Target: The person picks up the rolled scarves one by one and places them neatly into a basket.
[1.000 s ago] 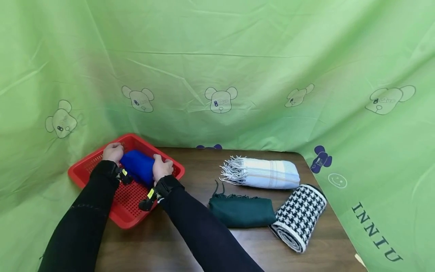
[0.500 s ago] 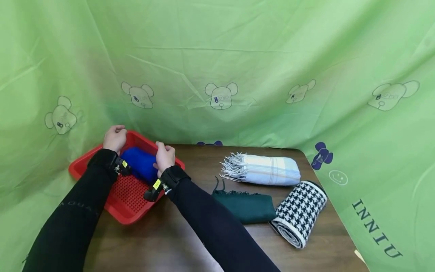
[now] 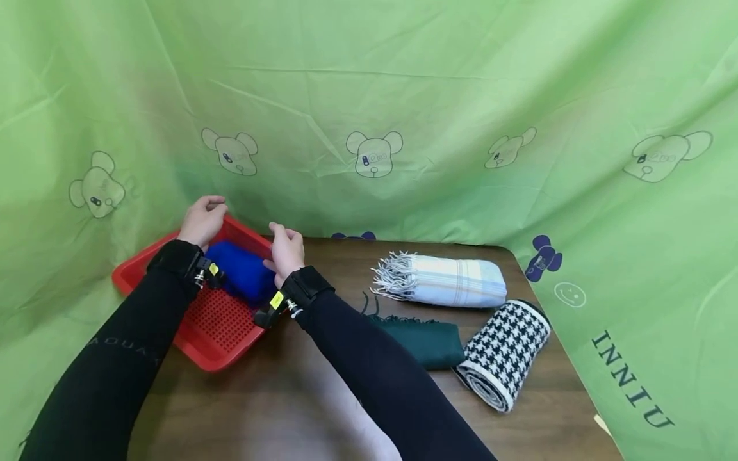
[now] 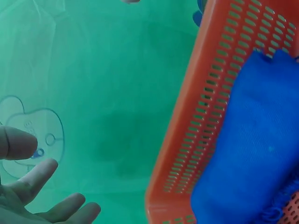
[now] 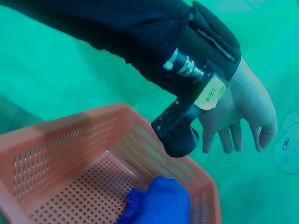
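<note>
A folded blue scarf, with fringe showing in the left wrist view, lies in the back part of the red plastic basket. My left hand is raised over the basket's back rim, its fingers loose and holding nothing; those fingers show apart from the scarf in the left wrist view. Above the basket's right rim is my right hand, also holding nothing, its fingers relaxed. The right wrist view catches the left hand with its wrist camera, over the basket.
On the wooden table's right half lie a pale plaid scarf with fringe, a dark green folded scarf partly behind the right sleeve, and a rolled black-and-white houndstooth scarf. A green printed curtain hangs behind the table.
Both hands have let go of the blue scarf and risen up and away from it. The scarf stays in the basket.
</note>
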The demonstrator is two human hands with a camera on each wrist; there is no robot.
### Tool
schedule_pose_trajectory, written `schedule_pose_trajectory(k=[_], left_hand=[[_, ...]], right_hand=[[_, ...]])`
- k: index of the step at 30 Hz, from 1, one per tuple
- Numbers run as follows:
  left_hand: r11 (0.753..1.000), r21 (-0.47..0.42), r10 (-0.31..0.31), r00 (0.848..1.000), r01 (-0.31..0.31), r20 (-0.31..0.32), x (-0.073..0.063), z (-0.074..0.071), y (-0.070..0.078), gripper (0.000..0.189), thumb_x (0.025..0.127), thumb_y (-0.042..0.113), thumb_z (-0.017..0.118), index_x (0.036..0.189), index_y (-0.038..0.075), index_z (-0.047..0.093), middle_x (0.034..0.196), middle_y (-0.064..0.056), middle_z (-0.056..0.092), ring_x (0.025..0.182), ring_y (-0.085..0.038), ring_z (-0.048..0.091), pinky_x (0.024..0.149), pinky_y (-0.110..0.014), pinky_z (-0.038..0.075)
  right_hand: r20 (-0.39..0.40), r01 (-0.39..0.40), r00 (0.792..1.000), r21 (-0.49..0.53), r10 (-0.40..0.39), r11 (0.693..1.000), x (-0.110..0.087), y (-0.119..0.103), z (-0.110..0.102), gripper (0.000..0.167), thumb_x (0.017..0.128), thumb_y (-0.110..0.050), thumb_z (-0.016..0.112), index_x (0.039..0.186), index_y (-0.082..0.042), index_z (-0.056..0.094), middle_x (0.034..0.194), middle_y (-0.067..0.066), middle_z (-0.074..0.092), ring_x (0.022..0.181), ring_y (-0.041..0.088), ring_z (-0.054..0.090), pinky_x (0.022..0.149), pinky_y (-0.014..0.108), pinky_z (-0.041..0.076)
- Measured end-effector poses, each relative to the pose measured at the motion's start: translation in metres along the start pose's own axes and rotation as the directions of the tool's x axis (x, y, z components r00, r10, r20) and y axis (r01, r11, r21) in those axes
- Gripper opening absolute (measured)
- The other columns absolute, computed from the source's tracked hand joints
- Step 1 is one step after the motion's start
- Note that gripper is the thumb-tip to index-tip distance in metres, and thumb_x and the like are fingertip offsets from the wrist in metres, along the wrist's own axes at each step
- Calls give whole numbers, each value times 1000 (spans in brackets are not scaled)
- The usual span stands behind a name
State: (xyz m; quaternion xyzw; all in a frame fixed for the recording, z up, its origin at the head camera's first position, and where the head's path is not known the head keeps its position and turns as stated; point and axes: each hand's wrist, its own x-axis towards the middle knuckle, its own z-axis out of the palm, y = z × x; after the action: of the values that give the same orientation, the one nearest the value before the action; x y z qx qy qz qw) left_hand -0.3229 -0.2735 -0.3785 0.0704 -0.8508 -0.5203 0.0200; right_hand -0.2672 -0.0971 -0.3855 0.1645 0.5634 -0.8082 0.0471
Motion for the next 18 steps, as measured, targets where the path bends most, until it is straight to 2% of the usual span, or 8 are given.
schedule_pose_trajectory(k=[3,9,15,18], left_hand=[[1000,1,3,1000,-3,20,-2,1,5,60,112,27,40,167,4,33,165,-29,36,133,-39,42,90,-37,38],[1000,-3,31,998,-31,62,-9,9,20,59,112,22,42,167,5,32,170,-28,29,150,-44,34,109,-47,37],[998,6,56,992,-57,111,-15,15,31,58,113,22,45,167,6,32,173,-26,22,158,-43,25,123,-56,31],[997,14,71,989,-74,133,-18,18,38,58,113,24,47,167,6,34,174,-24,22,160,-42,23,126,-58,28]], right_hand=[[34,3,999,20,-4,1000,1,-3,-6,40,101,-32,68,132,-8,59,112,9,60,106,23,62,99,57,59],[115,32,993,25,-35,999,6,-13,-26,44,104,-33,66,139,-7,57,139,11,58,119,27,61,100,52,58],[150,50,987,43,-56,998,8,-22,-44,45,106,-31,65,142,-6,54,146,10,55,128,31,59,110,59,51],[151,58,987,40,-64,998,9,-25,-55,50,106,-29,63,147,-4,51,148,12,54,130,31,58,111,58,51]])
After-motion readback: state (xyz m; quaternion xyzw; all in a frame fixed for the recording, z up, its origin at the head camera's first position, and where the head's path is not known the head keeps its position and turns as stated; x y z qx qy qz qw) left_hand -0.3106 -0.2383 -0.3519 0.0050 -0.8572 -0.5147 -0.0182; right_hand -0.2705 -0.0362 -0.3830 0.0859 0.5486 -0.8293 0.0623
